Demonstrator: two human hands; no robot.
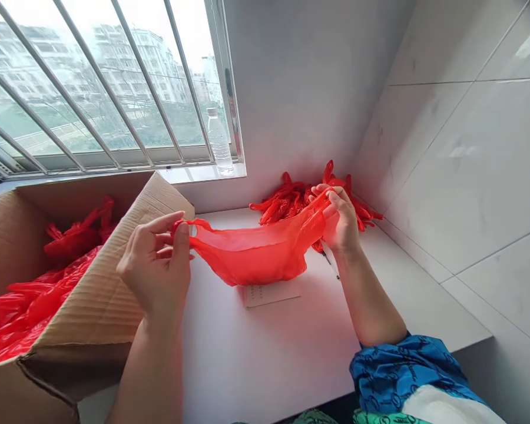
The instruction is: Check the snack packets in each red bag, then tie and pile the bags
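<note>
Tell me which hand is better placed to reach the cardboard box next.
Probably the left hand: it pinches a handle of the red plastic bag right beside the cardboard box. The right hand gathers the bag's far end, farther off, near the pile of red bags.

From here I see the left hand (156,265) pinching one handle of a red plastic bag (256,259), while the right hand (338,221) grips its far side, stretching it just above the white bench (256,365). Behind it lies a heap of red bags (287,203). At left, an open cardboard box (128,277) holds more red plastic. A water bottle (218,141) stands on the windowsill (203,174).
</note>
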